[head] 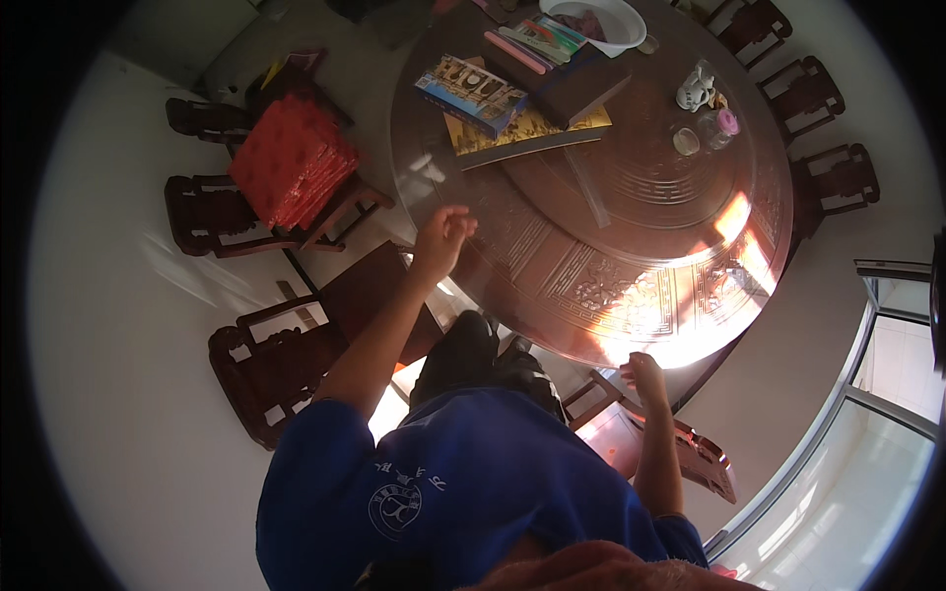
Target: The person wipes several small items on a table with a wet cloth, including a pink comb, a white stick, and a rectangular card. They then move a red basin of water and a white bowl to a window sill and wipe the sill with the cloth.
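Note:
My left hand (443,240) hovers at the left rim of a round carved wooden table (510,270), its fingers loosely curled with nothing visible in them. Down by the table's front edge is my right hand (644,378), also loosely bent and holding nothing that I can see. Beyond the left hand, a boxed item with a building picture (473,92) rests on a large yellow-and-dark flat box (536,140). A dark case (576,89) lies partly over that box. A clear strip like a ruler (587,188) lies on the raised turntable (650,214).
Colourful packets (539,41) top the dark case, near a white basin (624,26) holding cloth. A white figurine (695,89) and a pink-lidded jar (720,129) stand to the right. Red folded fabric (295,162) covers a left chair. Wooden chairs (281,369) flank me closely; a glass door (835,473) is at right.

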Tool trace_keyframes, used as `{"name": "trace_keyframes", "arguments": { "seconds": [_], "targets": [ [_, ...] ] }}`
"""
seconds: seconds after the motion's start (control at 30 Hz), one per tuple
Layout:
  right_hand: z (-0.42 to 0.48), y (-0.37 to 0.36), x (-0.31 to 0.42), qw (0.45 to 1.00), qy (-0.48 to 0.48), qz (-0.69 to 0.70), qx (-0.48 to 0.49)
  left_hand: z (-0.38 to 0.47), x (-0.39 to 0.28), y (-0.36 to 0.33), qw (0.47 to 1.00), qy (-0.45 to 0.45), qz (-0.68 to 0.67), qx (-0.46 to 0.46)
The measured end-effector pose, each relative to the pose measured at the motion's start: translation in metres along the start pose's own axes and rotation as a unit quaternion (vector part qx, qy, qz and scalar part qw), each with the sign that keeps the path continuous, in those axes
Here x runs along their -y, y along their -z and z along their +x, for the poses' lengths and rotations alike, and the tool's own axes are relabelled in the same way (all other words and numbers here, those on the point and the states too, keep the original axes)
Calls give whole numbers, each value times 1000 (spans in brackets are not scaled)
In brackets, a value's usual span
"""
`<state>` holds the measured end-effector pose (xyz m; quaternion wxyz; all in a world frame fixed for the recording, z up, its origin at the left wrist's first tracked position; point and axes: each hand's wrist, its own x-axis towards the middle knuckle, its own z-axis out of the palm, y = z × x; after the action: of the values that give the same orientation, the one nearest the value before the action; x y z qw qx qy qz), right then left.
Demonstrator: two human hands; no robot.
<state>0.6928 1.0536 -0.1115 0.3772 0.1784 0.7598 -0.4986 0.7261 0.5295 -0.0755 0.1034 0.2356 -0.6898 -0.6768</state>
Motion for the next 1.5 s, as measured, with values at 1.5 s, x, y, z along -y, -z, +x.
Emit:
{"name": "trace_keyframes", "arguments": {
  "seconds": [1.5],
  "targets": [
    [188, -168, 396, 916, 81, 44, -391, 956, 32, -11, 890, -247, 381, 23]
  ]
}}
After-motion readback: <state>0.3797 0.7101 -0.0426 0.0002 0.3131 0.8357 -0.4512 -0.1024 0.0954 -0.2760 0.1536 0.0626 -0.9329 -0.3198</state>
